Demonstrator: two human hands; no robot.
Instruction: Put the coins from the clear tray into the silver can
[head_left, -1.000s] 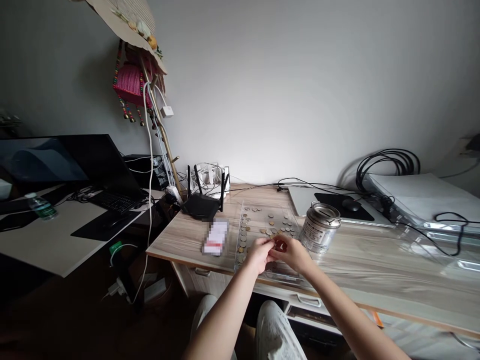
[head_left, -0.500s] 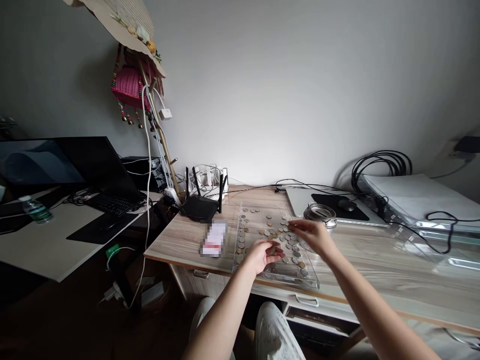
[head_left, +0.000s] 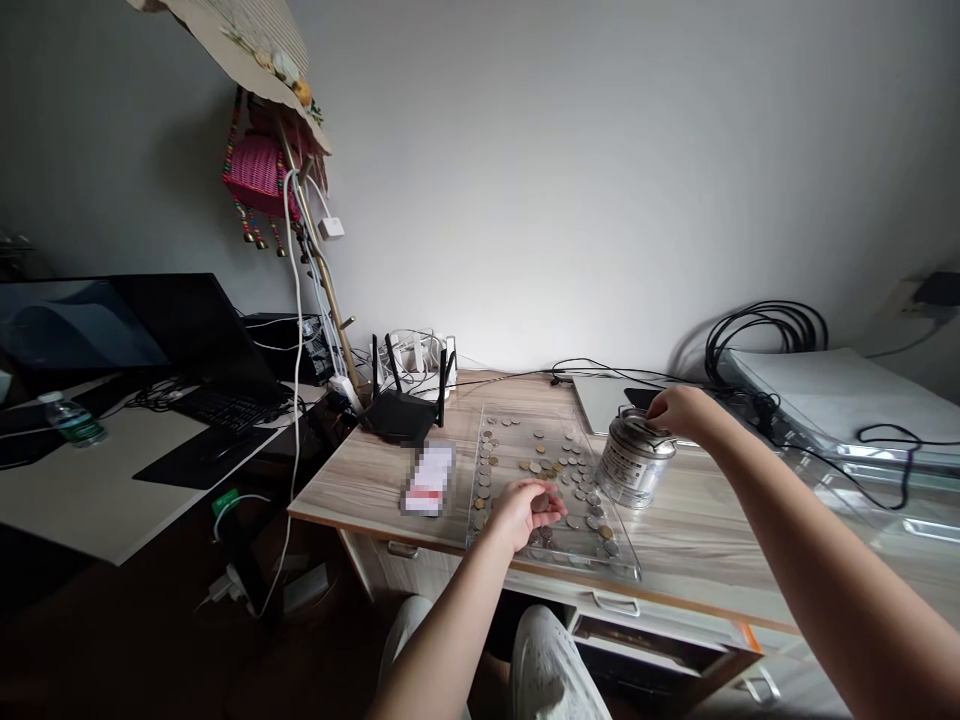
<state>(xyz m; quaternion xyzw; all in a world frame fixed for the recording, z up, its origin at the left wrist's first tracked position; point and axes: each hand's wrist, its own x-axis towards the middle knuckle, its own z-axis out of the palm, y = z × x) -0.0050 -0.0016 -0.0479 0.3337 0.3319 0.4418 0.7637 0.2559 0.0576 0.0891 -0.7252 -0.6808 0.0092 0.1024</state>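
A clear tray lies near the desk's front edge, with many silver and yellowish coins spread over it. Above its lower middle, my left hand is palm up with curled fingers; something coin-like shows in the palm. To the right of the tray stands a metal can with a printed label. My right hand is over the can's lid, fingers pinched and pointing down at it. Whatever is between those fingertips is too small to make out.
Left of the tray are a phone with a blurred screen and a black router. Behind the can is a silver laptop. Black cables and clear boxes occupy the right side.
My right hand has moved from the coins on the tray up and right to the top of the can, uncovering the can's front. My left hand has hardly moved.
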